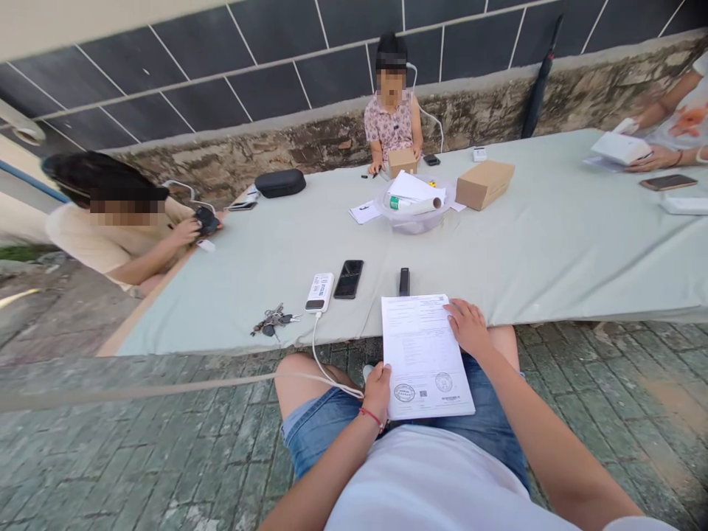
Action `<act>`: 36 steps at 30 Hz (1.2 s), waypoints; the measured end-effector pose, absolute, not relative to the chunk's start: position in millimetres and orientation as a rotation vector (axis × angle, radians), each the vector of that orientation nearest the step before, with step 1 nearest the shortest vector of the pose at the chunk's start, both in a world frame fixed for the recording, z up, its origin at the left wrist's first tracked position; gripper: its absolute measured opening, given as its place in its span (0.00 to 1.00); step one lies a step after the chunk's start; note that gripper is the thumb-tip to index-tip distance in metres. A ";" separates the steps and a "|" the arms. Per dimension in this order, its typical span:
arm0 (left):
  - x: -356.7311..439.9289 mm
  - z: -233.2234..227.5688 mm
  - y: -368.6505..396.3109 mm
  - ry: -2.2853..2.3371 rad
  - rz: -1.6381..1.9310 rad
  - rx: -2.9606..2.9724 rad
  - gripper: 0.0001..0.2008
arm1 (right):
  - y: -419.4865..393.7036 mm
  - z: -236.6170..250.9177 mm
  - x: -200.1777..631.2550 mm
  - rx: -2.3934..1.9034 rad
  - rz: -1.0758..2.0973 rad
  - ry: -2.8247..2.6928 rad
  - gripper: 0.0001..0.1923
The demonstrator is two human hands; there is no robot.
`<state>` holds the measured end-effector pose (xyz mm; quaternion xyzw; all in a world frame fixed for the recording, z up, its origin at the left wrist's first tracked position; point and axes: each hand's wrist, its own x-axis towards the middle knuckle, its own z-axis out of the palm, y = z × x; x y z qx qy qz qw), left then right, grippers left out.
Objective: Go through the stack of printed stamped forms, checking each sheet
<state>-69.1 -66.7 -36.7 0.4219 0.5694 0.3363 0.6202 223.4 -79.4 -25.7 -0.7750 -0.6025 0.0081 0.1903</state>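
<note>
One paper stack (425, 350) between left hand (377, 392) and right hand (470, 328), the left clamped on its left edge, thumb on top, the right farther forward, fingers on the far corner, whether pinching I can't tell

Seen from the paper stack (428, 354), the counter (558, 251) offers a wide passage toward 2 o'clock. A small black device (405, 282) and, farther out, a plastic bowl (416, 225) obstruct 12; a cardboard box (484, 186), 1. Phone (349, 279), power bank (319, 293) and keys (273, 320) crowd 9 to 11.
</note>
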 end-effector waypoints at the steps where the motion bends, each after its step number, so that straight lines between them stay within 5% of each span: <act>1: -69.5 -36.1 -66.6 1.301 0.754 0.977 0.23 | -79.3 -25.6 223.3 -2.180 0.029 -1.696 0.24; 36: -64.5 -31.4 -55.9 1.388 0.725 1.035 0.20 | -83.4 -28.8 224.8 -2.207 0.044 -1.702 0.25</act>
